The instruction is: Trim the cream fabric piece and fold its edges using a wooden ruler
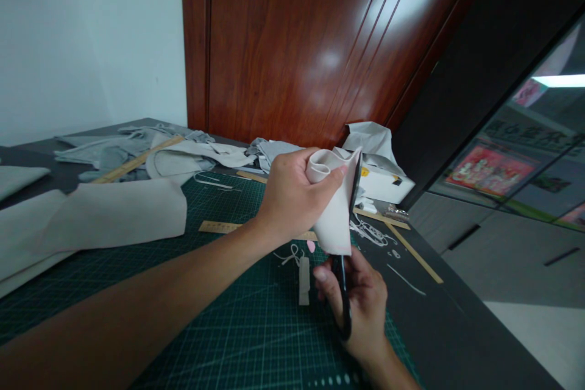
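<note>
My left hand [297,192] grips a folded piece of off-white fabric [336,219], its thumb pressed along the front and the top edge bunched into a loop. Black-handled scissors [346,311] are in my right hand [365,304], fingers wrapped in the handles. The dark blades run upward along the right edge of the fabric, partly hidden behind it. Both hands are raised above a green cutting mat [219,317]. Below the fabric on the mat lie a small pale fabric strip [304,280] and a pink piece of chalk-like material [311,246].
Flat cream fabric pieces [123,213] cover the left side. Grey fabric scraps [109,149] and a wooden ruler [137,160] lie behind them. Another ruler [222,227] crosses the mat. A white box [384,183] and thread scraps [372,231] are at the right, near a glass-fronted cabinet [516,164].
</note>
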A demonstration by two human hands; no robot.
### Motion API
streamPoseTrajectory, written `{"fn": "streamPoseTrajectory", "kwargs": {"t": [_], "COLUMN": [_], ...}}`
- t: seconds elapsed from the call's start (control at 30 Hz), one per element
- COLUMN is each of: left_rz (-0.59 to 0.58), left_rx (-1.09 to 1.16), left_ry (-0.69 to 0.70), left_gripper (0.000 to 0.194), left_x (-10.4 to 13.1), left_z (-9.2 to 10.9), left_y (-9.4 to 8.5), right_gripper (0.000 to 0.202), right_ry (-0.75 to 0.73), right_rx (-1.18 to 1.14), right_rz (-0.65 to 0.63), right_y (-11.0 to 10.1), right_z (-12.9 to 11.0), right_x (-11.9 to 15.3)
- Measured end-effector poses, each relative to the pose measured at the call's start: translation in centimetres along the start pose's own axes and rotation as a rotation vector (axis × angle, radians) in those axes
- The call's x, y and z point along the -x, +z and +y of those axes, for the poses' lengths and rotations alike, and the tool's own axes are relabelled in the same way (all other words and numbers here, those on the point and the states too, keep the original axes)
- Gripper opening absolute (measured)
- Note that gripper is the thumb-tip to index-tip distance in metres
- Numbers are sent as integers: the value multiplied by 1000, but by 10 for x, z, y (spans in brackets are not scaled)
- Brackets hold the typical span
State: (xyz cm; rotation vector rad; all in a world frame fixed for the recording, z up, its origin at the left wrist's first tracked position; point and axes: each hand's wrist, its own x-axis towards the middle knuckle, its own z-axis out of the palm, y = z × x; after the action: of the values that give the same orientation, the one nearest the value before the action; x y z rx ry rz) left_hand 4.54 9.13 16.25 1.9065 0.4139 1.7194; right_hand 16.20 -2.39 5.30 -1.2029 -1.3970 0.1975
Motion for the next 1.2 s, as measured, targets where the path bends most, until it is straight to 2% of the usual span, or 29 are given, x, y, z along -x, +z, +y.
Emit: {"fn": "streamPoseTrajectory", "kwargs": {"t": [0.63,0.93,1.07,1.2], "left_rz": [-4,-84,-68,-2], "left_rx": [28,293,331,456], "left_ry": [-35,-160,-238,-390], "left_gripper": [28,28,25,19], "left_x": [0,-2,-3,-1], "left_z": [1,1,-3,-6], "left_y": [0,-1,0,5], "right_gripper": [22,21,23,26], "right_ry": [10,-16,7,43], "right_rx": [10,-34,-181,-295], "right_rz": [12,51,89,87], "right_y": [1,-1,-1,-1], "right_z": [5,3,9,9], "right_x": [-1,-4,-4,-7]}}
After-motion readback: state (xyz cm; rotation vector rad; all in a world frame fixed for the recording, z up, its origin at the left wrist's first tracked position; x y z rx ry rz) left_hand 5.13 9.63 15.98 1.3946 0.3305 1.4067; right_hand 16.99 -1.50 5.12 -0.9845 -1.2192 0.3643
